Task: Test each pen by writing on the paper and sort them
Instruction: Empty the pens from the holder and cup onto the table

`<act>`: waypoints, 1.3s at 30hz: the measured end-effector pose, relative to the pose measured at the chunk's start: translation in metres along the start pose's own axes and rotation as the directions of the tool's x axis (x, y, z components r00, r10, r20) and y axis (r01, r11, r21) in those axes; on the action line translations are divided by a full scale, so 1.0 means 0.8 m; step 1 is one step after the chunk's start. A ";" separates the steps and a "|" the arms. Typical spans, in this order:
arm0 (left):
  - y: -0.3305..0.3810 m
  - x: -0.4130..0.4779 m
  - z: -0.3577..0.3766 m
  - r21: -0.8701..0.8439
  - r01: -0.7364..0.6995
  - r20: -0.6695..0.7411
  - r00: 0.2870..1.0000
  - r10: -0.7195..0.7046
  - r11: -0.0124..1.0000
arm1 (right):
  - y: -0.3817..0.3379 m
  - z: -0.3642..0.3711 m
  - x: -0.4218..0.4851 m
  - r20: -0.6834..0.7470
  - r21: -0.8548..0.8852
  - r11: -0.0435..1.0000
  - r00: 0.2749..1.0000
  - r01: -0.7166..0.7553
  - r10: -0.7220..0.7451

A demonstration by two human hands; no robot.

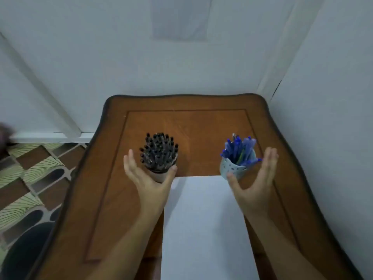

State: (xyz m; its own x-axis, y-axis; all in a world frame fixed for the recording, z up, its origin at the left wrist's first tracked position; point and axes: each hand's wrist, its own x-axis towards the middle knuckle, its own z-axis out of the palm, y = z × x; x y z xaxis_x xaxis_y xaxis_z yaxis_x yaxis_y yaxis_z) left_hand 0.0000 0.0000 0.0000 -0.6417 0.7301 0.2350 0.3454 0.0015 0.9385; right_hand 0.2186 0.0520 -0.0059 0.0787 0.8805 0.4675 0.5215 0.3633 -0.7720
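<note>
- The left hand point(146, 179) is spread, fingers straight and thumb wide. The pale cup point(159, 176) sits in the fork between them, with the thumb tip at its right side.
- The right hand point(255, 178) is spread too, fingers straight beside the spotted blue cup point(232, 168) and thumb at its near wall; contact cannot be told.
- The white paper point(203, 219) lies between the forearms, its far edge running between the two cups' bases.
- Bare wood lies between and behind the cups, out to the far rim of the table point(181, 102) — walls point(181, 67) stand close behind and to the right.
- The patterned floor point(30, 178) lies past the left rim.
- The pale cup is packed with black-capped pens point(159, 151), fanned upright.
- The spotted cup holds blue pens point(240, 150).
</note>
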 end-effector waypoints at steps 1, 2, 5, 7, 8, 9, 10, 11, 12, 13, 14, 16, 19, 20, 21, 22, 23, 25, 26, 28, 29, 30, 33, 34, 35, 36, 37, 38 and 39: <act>-0.006 0.002 0.003 -0.115 0.001 -0.018 1.000 -0.003 0.993 | 0.013 0.008 0.000 -0.035 0.063 0.997 0.998 -0.048 0.050; -0.013 0.003 0.006 -0.189 0.012 -0.021 1.000 -0.016 0.982 | 0.019 0.013 0.000 -0.033 0.168 0.977 0.990 -0.131 0.138; -0.029 0.012 0.011 -0.218 -0.011 0.014 1.000 0.014 0.976 | 0.036 0.035 0.009 0.075 0.424 0.865 0.963 -0.266 0.260; -0.034 0.011 0.009 -0.211 -0.068 0.036 0.996 0.078 0.975 | 0.040 0.042 0.007 0.078 0.463 0.848 0.965 -0.257 0.250; -0.035 0.011 0.006 -0.216 -0.066 0.059 0.995 0.081 0.974 | 0.040 0.042 0.007 0.064 0.458 0.858 0.971 -0.232 0.229; -0.035 0.014 0.004 -0.223 -0.051 0.079 0.994 0.070 0.973 | 0.039 0.041 0.008 0.051 0.435 0.874 0.975 -0.216 0.215; -0.035 0.016 0.003 -0.228 -0.031 0.095 0.994 0.054 0.973 | 0.037 0.039 0.010 0.056 0.423 0.879 0.975 -0.220 0.217; -0.033 0.017 0.001 -0.227 -0.009 0.113 0.993 0.035 0.974 | 0.035 0.035 0.011 0.066 0.402 0.888 0.974 -0.225 0.217; -0.030 0.017 -0.001 -0.223 0.005 0.127 0.992 0.024 0.975 | 0.030 0.028 0.011 0.074 0.373 0.900 0.974 -0.225 0.213; -0.028 0.016 -0.003 -0.217 0.013 0.138 0.990 0.018 0.976 | 0.026 0.020 0.013 0.075 0.314 0.927 0.979 -0.203 0.189; -0.026 0.015 -0.004 -0.220 0.021 0.147 0.989 0.012 0.975 | 0.025 0.011 0.015 0.077 0.231 0.958 0.985 -0.170 0.157; -0.021 0.014 -0.006 -0.234 0.042 0.167 0.986 -0.002 0.971 | 0.027 -0.007 0.023 0.107 -0.020 0.997 0.991 -0.077 0.079; -0.009 0.012 -0.011 -0.239 0.068 0.192 0.981 -0.022 0.969 | 0.024 -0.036 0.028 0.214 -0.457 0.880 0.976 0.127 -0.030; -0.006 0.012 -0.012 -0.241 0.076 0.199 0.980 -0.028 0.968 | 0.022 -0.046 0.029 0.259 -0.574 0.797 0.965 0.189 -0.042; -0.003 0.012 -0.013 -0.236 0.085 0.212 0.977 -0.034 0.968 | 0.020 -0.054 0.028 0.311 -0.660 0.707 0.949 0.253 -0.049; -0.002 0.013 -0.014 -0.233 0.092 0.225 0.974 -0.039 0.968 | 0.020 -0.059 0.029 0.364 -0.717 0.624 0.930 0.311 -0.045; -0.002 0.015 -0.015 -0.226 0.100 0.235 0.971 -0.045 0.969 | 0.022 -0.064 0.030 0.408 -0.749 0.556 0.912 0.361 -0.043; -0.004 0.017 -0.015 -0.219 0.116 0.245 0.968 -0.061 0.969 | 0.025 -0.072 0.033 0.473 -0.775 0.464 0.881 0.429 -0.024; -0.005 0.018 -0.015 -0.220 0.124 0.247 0.967 -0.068 0.968 | 0.026 -0.076 0.034 0.491 -0.782 0.432 0.871 0.449 -0.018; -0.006 0.019 -0.014 -0.221 0.142 0.252 0.964 -0.085 0.965 | 0.031 -0.086 0.038 0.503 -0.795 0.370 0.863 0.482 -0.044; -0.006 0.019 -0.014 -0.222 0.145 0.254 0.963 -0.087 0.964 | 0.033 -0.092 0.040 0.494 -0.802 0.337 0.865 0.493 -0.089; -0.007 0.020 -0.013 -0.224 0.144 0.254 0.964 -0.085 0.964 | 0.039 -0.098 0.044 0.478 -0.811 0.315 0.869 0.493 -0.132; -0.011 0.020 -0.012 -0.231 0.130 0.255 0.965 -0.070 0.964 | 0.064 -0.122 0.052 0.457 -0.835 0.236 0.865 0.498 -0.208; -0.013 0.020 -0.011 -0.236 0.124 0.253 0.965 -0.063 0.964 | 0.073 -0.131 0.055 0.460 -0.837 0.214 0.859 0.504 -0.223; -0.014 0.020 -0.011 -0.238 0.117 0.249 0.967 -0.056 0.964 | 0.079 -0.141 0.057 0.454 -0.841 0.212 0.862 0.498 -0.224; -0.016 0.020 -0.010 -0.240 0.110 0.246 0.968 -0.049 0.965 | 0.086 -0.150 0.058 0.436 -0.847 0.232 0.875 0.478 -0.212; -0.017 0.020 -0.009 -0.239 0.104 0.243 0.969 -0.044 0.965 | 0.089 -0.157 0.060 0.407 -0.856 0.263 0.894 0.445 -0.187; -0.017 0.020 -0.009 -0.241 0.098 0.241 0.970 -0.039 0.966 | 0.092 -0.163 0.064 0.375 -0.860 0.310 0.914 0.405 -0.153; -0.018 0.020 -0.008 -0.243 0.091 0.238 0.971 -0.032 0.966 | 0.090 -0.166 0.069 0.327 -0.864 0.370 0.939 0.342 -0.103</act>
State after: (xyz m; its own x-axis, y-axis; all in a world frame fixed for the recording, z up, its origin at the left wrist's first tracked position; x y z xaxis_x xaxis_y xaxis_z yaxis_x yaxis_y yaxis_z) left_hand -0.0196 0.0074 -0.0079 -0.4706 0.8715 0.1381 0.1083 -0.0982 0.9893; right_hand 0.3736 0.0865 0.0214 -0.2581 0.8891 0.3779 0.9538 0.1721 0.2464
